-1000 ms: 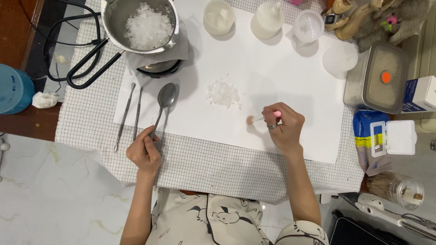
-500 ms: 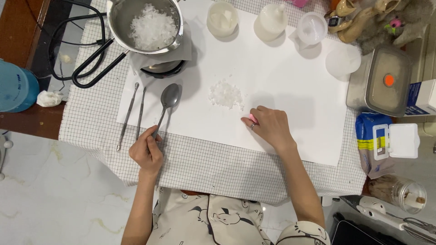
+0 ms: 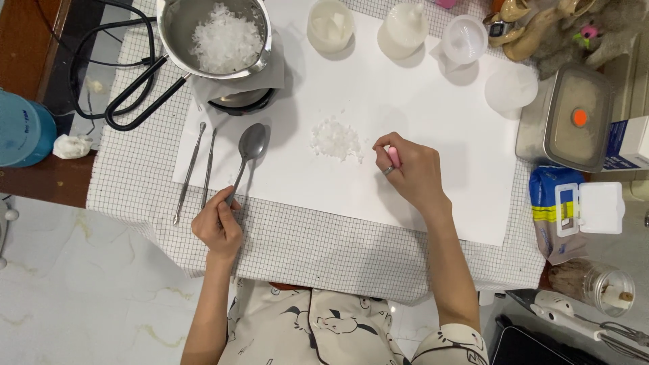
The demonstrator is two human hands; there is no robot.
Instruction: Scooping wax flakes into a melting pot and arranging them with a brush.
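While the head camera looks straight down, I read the left hand (image 3: 218, 228) as closed in a pinch on the handle end of a metal spoon (image 3: 247, 152). That hand rests on the checked cloth (image 3: 135, 176), just off the lower left corner of the white paper sheet (image 3: 433, 101); the spoon bowl lies on the sheet, pointing toward its far edge. Two thin metal tools (image 3: 196, 165) lie side by side just left of the spoon, across the left edge of the sheet.

My right hand (image 3: 412, 172) is curled on the sheet near its middle, fingers pressed together around a small pink item (image 3: 393, 157). Only its pink end shows, so I cannot tell what kind of tool it is. A ring sits on one finger.

A small heap of white flakes (image 3: 334, 140) lies on the sheet just left of the right hand, apart from it.

At the far left corner of the sheet, a steel pot (image 3: 216, 34) of white flakes sits on a small burner (image 3: 240, 101). White cups (image 3: 405, 27) stand along the far edge. A steel lidded box (image 3: 568, 115) stands off the right edge.
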